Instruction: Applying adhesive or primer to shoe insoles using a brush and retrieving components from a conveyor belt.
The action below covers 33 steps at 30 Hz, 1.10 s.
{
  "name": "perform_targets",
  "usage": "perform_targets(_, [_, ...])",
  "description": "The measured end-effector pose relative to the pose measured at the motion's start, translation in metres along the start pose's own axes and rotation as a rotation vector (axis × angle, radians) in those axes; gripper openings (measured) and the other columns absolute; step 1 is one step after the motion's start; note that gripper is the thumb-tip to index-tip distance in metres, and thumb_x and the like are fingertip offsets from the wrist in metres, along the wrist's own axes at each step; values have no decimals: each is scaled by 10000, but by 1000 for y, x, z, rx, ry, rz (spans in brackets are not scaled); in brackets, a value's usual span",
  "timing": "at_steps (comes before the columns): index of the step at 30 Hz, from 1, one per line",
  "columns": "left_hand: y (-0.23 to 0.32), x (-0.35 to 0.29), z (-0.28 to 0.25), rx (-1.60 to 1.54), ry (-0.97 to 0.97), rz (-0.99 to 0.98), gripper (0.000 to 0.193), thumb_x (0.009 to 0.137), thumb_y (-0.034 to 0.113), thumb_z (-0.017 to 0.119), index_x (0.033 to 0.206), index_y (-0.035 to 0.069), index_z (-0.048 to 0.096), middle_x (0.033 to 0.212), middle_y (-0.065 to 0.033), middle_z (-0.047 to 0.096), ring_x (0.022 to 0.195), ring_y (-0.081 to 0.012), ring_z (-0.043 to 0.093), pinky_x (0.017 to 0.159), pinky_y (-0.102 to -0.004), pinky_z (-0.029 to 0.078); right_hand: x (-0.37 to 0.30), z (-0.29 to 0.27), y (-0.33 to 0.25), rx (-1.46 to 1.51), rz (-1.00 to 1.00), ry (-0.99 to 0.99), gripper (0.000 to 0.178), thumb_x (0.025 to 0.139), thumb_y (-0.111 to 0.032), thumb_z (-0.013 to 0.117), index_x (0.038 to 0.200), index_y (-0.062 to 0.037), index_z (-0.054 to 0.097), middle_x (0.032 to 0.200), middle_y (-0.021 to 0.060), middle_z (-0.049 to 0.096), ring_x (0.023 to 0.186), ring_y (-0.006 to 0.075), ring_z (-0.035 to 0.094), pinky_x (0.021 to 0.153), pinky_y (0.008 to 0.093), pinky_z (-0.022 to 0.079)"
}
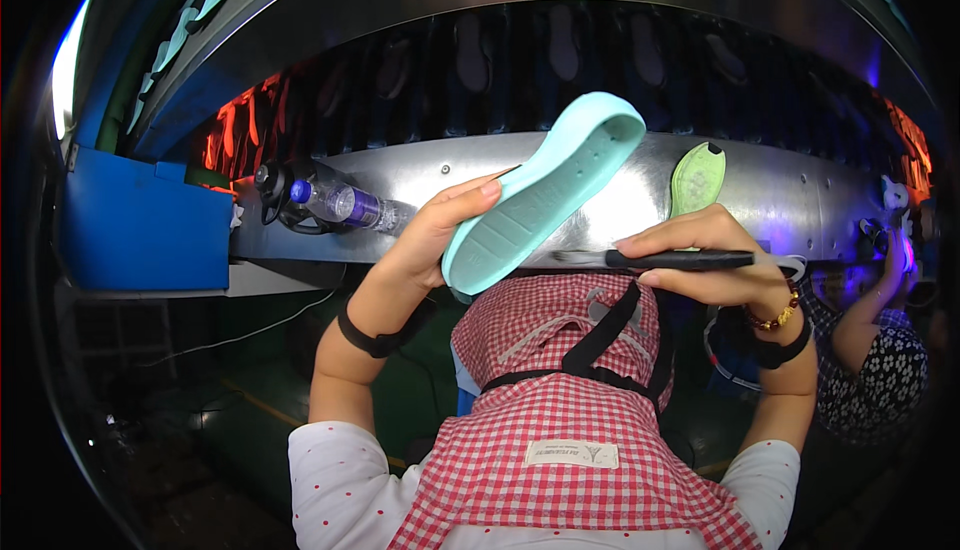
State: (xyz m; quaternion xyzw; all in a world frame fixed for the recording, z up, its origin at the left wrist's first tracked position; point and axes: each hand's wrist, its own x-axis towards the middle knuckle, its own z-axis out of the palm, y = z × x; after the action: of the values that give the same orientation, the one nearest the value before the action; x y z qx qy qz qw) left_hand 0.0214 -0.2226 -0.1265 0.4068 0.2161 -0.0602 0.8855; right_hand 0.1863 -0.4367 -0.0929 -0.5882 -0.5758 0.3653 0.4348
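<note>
My left hand point(440, 230) grips a pale turquoise shoe sole point(550, 190) by its lower left edge. The sole is tilted, its hollow side with ribs and small holes facing me. Between the thumb and fingers of my right hand point(700, 255) lies a black-handled tool point(690, 260), pointing left. Its thin greyish tip is blurred, so its exact kind is unclear; it sits just below the sole, and I cannot tell whether they touch. Beyond my right hand, a light green sole point(697, 182) with a black patch at one end rests on the metal ledge.
A steel ledge point(440, 165) runs across in front of me. On its left stand a clear bottle point(345, 202) with a blue cap and a dark bottle point(275, 190). Behind it, dark slots hold several soles point(563, 45). Another person point(870, 350) works at the right.
</note>
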Motion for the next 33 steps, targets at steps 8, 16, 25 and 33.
perform_targets(8, [-20, 18, 12, -379, -103, 54, 466, 863, 268, 408, 1222, -25, 368, 1100, -197, 519, 967, -263, 558, 813, -361, 484, 20, 46, 19, 520, 180, 355, 198, 757, -19, 577, 946, 26, 611, 851, 115, 633, 703, 117, 598, 639, 215, 480])
perform_targets(16, [-36, 26, 1, -427, -46, 128, 492, 867, 317, 346, 1233, -13, 350, 1153, -238, 463, 984, -360, 534, 780, -518, 475, 21, 51, 39, 86, 39, 663, 194, 730, -24, 611, 922, -1, 627, 818, 111, 638, 749, 149, 595, 675, 227, 457])
perform_targets(25, [-55, 26, 17, -561, 74, 145, 437, 891, 287, 337, 1207, -9, 390, 1112, -168, 524, 940, -272, 576, 799, -411, 492, 49, 29, 74, -291, -97, 856, 272, 753, 0, 586, 1025, 12, 582, 969, 140, 609, 901, 205, 579, 793, 281, 441])
perform_targets(33, [-57, 28, 16, -477, 104, 170, 429, 890, 263, 360, 1235, 9, 342, 1138, -155, 496, 1022, -232, 529, 864, -358, 459, 52, 72, 55, -449, -145, 666, 387, 690, -160, 664, 956, 103, 564, 971, 273, 567, 806, 341, 583, 732, 360, 464])
